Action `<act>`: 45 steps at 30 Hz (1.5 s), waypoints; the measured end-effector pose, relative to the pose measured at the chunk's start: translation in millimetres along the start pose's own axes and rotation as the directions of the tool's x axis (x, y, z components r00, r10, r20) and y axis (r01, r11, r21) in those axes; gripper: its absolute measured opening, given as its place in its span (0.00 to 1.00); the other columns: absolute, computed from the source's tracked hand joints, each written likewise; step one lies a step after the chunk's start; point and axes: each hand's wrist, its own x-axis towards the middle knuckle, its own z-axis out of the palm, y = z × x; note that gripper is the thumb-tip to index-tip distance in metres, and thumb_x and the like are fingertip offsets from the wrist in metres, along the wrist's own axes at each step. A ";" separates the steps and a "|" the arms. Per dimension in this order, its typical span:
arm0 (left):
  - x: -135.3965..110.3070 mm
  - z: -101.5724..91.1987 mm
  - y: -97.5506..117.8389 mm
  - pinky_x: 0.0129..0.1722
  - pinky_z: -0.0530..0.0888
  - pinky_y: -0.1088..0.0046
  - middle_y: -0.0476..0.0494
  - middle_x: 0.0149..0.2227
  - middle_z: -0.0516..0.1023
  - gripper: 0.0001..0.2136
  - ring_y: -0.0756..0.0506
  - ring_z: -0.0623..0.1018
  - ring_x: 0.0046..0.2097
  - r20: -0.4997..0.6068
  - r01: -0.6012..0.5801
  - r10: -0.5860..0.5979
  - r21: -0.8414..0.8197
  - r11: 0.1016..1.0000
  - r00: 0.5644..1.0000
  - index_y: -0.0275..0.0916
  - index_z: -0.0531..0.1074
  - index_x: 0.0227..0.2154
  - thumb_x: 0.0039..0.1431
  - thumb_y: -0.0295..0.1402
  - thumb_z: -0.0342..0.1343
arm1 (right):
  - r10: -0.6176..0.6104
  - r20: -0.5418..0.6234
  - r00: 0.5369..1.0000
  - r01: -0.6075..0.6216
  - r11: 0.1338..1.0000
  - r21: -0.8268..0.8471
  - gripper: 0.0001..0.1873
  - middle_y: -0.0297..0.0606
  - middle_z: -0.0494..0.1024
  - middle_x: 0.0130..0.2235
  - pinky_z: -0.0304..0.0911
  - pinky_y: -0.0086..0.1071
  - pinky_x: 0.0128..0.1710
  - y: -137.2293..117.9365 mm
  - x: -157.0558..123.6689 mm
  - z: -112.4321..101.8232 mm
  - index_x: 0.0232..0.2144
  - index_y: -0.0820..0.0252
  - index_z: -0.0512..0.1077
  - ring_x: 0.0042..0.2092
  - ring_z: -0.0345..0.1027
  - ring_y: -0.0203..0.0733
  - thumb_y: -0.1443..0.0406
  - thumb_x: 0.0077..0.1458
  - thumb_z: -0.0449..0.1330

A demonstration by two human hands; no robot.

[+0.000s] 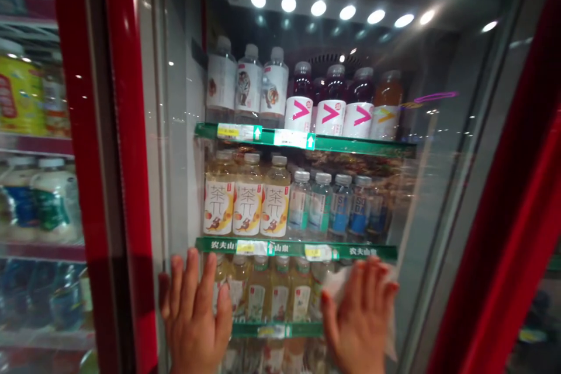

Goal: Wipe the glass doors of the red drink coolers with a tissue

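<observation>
A glass door (442,198) of a drinks fridge stands in front of me. My left hand (195,321) is open, palm toward the lower left of the glass, its fingers stretched upward; whether it touches cannot be told. My right hand (362,315) holds a thin white cloth (391,336) flat toward the glass at the lower right, its fingers extended over it. The cloth shows around the fingers and below them; the rest is hidden under the palm. Behind the glass, between both hands, the lower row of pale tea bottles (280,295) shows.
Red door frames (131,158) flank the glass on the left and right (504,234). Inside are green-edged shelves (363,145) with juice bottles (332,108), tea bottles (248,204) and small blue bottles (339,210). Another fridge (39,143) with bottles stands at left.
</observation>
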 end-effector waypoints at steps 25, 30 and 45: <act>-48.8 -8.6 -29.4 0.83 0.42 0.52 0.49 0.82 0.43 0.43 0.40 0.45 0.83 0.053 -0.051 0.050 0.028 0.998 0.997 0.48 0.47 0.80 0.65 0.25 0.58 | -0.280 0.004 0.960 0.280 0.960 0.013 0.48 0.41 0.40 0.81 0.27 0.62 0.81 -75.0 -7.6 10.7 0.81 0.59 0.41 0.82 0.29 0.55 0.59 0.67 0.57; -50.5 -5.3 -30.8 0.83 0.42 0.53 0.50 0.82 0.44 0.43 0.41 0.45 0.82 0.027 -0.051 0.050 0.033 0.998 0.998 0.49 0.47 0.79 0.65 0.25 0.58 | 0.277 -0.056 0.959 -0.278 0.961 -0.006 0.43 0.46 0.24 0.81 0.32 0.85 0.73 27.1 -11.7 -3.3 0.81 0.51 0.34 0.81 0.22 0.71 0.51 0.74 0.47; 56.0 -6.0 25.3 0.82 0.36 0.48 0.52 0.82 0.44 0.35 0.38 0.43 0.83 0.008 -0.127 0.128 -0.104 0.986 0.992 0.52 0.52 0.78 0.73 0.38 0.57 | 0.193 -0.079 0.978 -0.191 0.981 0.025 0.47 0.50 0.29 0.82 0.31 0.79 0.75 21.4 54.7 -13.1 0.80 0.59 0.29 0.81 0.22 0.68 0.49 0.75 0.47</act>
